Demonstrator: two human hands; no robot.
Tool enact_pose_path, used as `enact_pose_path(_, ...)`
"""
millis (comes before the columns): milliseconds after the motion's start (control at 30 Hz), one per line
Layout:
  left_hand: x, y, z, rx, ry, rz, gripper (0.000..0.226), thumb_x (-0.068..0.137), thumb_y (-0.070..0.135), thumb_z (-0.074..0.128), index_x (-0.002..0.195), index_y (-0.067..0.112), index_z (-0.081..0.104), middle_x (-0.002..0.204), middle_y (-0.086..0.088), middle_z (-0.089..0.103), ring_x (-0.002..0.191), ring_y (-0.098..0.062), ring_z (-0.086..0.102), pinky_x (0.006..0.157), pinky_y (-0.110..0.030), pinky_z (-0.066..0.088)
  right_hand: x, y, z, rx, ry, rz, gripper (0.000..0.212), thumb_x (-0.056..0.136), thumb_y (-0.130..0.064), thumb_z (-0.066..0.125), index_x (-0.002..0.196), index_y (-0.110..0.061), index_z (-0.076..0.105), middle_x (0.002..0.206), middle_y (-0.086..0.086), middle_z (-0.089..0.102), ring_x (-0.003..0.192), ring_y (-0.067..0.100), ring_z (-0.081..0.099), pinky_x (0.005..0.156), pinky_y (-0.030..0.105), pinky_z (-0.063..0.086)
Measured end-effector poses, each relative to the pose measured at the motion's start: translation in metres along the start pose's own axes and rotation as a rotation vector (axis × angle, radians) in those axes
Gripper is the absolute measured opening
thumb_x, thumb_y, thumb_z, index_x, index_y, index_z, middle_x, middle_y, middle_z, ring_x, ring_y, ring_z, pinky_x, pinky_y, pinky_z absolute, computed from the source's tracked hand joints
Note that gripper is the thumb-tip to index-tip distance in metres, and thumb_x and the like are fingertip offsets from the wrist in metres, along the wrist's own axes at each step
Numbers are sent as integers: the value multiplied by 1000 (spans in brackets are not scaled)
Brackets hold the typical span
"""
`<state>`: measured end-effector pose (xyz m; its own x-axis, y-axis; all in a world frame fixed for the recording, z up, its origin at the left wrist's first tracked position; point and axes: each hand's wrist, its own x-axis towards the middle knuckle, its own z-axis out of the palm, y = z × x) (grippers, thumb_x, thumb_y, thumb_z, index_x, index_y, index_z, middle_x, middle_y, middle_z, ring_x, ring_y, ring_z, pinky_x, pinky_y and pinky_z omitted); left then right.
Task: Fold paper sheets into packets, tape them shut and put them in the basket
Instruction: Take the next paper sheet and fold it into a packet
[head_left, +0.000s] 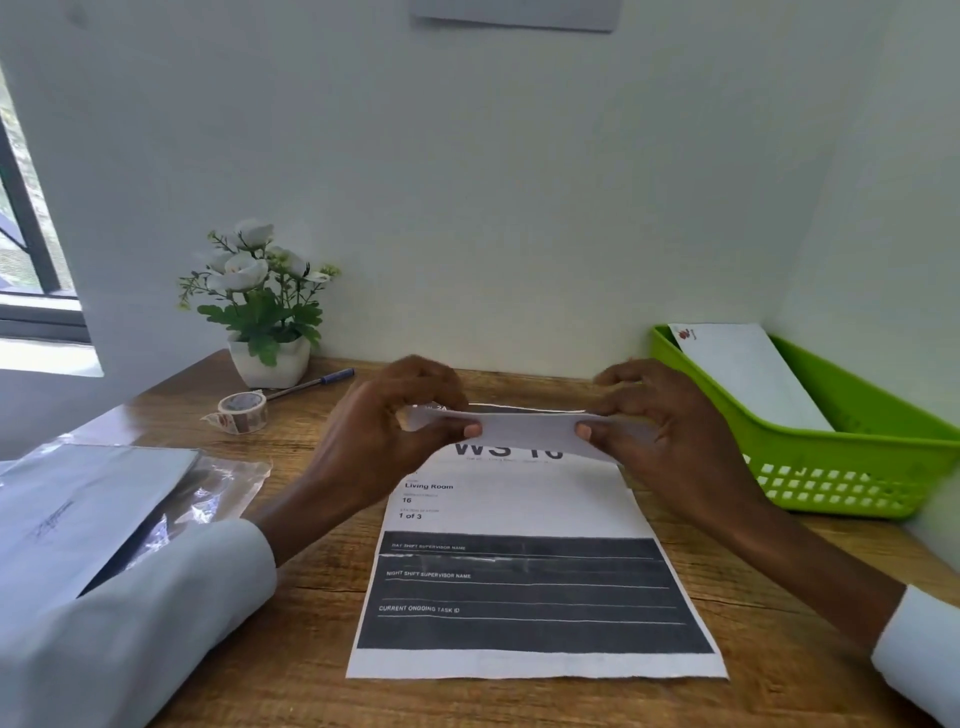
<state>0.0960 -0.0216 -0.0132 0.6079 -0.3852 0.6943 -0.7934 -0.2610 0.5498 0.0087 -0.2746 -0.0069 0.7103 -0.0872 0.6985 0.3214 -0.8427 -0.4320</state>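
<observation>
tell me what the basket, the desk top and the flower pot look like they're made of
Basket: bright green moulded plastic by its glossy walls and punched slots. Desk top: brown wood grain with streaks, possibly laminate, not solid wood. Flower pot: smooth white, ceramic or plastic; the look leaves it open.
</observation>
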Motion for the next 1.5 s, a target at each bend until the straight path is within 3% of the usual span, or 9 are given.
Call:
enact_pose_path(100, -1, 10, 4, -110, -56, 5, 17, 74, 40, 79, 82, 25, 75, 83, 9, 74, 75, -9, 68, 61, -21, 49, -5, -11, 1, -5, -70, -69, 9, 79, -27, 79, 88, -27, 77, 88, -17, 74, 83, 2, 66, 74, 33, 55)
enact_pose_path(167, 0, 9, 5, -147, -34, -54, 18, 73, 42, 80, 81, 26, 74, 82, 8, 74, 69, -11, 67, 56, -28, 49, -3, -13, -1, -2, -120, -15, 8, 78, -26, 80, 86, -26, 78, 81, -16, 75, 73, 1, 67, 66, 31, 55)
enact_pose_path(400, 3, -7, -6, -399, 58, -341, 28, 72, 22, 77, 92, 2, 71, 83, -7, 76, 71, -16, 70, 63, -28, 57, 7, 3, -19, 626, -102, 539, 31, 71, -5, 82, 100, -4, 72, 89, 13, 77, 79, 21, 74, 70, 27, 61)
enact_pose_path(567, 2, -18, -5, -314, -21, -528, 39, 70, 10, 82, 106, 14, 68, 91, -2, 76, 81, -13, 72, 66, -23, 59, -2, 18, -2, 721, -104, 726, 29, 72, 2, 79, 99, -2, 70, 87, 16, 76, 73, 19, 70, 61, 25, 56)
enact_pose_path(667, -1, -25, -4, 77, -122, -441, 54, 69, 21, 86, 116, 29, 60, 110, 10, 67, 96, -11, 65, 86, -36, 57, -7, 24, 5, 361, -116, 570, 26, 73, -4, 82, 97, -8, 72, 89, 8, 75, 79, 18, 69, 62, 17, 52)
enact_pose_path(767, -4, -19, 0, 325, -269, -336, 52, 77, 34, 79, 123, 33, 56, 132, 10, 53, 116, -13, 53, 97, -40, 49, -12, 25, 10, -93, -202, 283, 33, 74, -25, 83, 105, -22, 73, 108, -7, 69, 99, 11, 63, 82, 22, 49)
enact_pose_path(967, -9, -15, 11, 292, -510, -244, 32, 96, 31, 56, 127, 36, 57, 143, 16, 48, 133, -7, 42, 112, -30, 33, -17, 15, 16, -124, -465, 118, 45, 86, -50, 65, 126, -29, 66, 132, -18, 61, 121, -1, 55, 105, 23, 42)
enact_pose_path(1200, -12, -17, 15, 482, -785, -165, 52, 104, 40, 24, 155, 30, 12, 162, 10, 5, 149, -6, 1, 120, -30, 1, -19, 13, 12, -180, -552, 100, 48, 91, -53, 57, 135, -35, 56, 140, -23, 50, 129, -1, 48, 110, 24, 38)
enact_pose_path(1500, 1, 2, 8, 509, -826, -202, 64, 100, 53, 30, 155, 22, 14, 163, 0, 14, 149, -16, 15, 120, -36, 14, -8, -19, 7, -111, -383, 27, 49, 85, -58, 58, 123, -28, 68, 129, -19, 62, 118, -2, 57, 102, 21, 45)
